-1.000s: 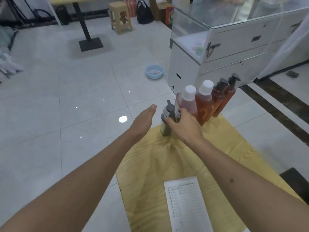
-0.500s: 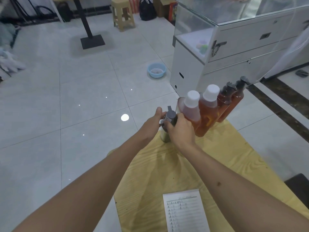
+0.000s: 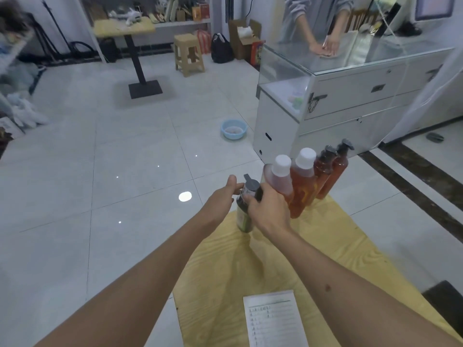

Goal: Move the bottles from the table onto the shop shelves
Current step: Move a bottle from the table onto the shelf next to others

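Across the tiled floor ahead of us stands a white glass-topped counter (image 3: 350,96), where another person rests their hands on the glass. Nearer, our yellow wooden table (image 3: 288,259) carries a lined paper sheet (image 3: 274,321) and a cluster of bottles at its far end: two amber pump bottles (image 3: 333,171), two white-capped orange bottles (image 3: 300,186) and a dark pump bottle (image 3: 244,216). Our right hand (image 3: 269,209) curls around the dark bottle's neck; our left hand (image 3: 223,196) touches it with fingers extended.
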The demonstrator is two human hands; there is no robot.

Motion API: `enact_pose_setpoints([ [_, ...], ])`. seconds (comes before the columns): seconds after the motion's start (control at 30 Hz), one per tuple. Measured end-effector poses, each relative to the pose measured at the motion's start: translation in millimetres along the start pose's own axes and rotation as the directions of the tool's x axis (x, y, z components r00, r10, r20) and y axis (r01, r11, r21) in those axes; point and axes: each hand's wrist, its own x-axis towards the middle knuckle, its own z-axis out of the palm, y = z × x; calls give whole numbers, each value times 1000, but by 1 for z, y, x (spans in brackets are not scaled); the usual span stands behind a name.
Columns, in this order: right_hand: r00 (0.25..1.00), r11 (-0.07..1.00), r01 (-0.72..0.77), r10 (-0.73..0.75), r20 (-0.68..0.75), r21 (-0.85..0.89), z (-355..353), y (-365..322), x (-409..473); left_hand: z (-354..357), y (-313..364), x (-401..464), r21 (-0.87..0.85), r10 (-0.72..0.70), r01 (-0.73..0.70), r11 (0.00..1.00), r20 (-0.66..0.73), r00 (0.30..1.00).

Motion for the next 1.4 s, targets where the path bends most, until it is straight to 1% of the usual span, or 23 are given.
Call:
enact_pose_setpoints([
  [0.23,997,998,67,-66,-42,15,-32,-40,-52,-19,29,-70,71,100,-98,993,-22,995],
  [0.37,990,992,116,-111,-83,54,-56,-72,-93,-35,49,-125,72,215,-212,975,-33,976],
  [0.53,975,965,194,-170,-140,178,-91,-114,-147,-56,68,-191,98,363,-355,930,-94,927],
  [0.7,961,905,261,-212,-175,336,-119,-152,-194,-76,82,-251,156,446,-428,890,-108,888],
  [0.9,949,842,312,-258,-180,440,-149,-188,-238,-96,97,-310,170,491,-470,866,-107,865],
  [1.07,918,783,389,-373,-134,485,-171,-214,-271,-113,103,-354,166,497,-474,865,-145,856],
  [1.23,878,717,428,-474,-66,550,-178,-242,-305,-131,97,-399,117,479,-464,878,-218,850],
  [1.4,829,659,447,-559,-3,605,-165,-269,-340,-156,80,-442,85,453,-450,889,-307,837],
])
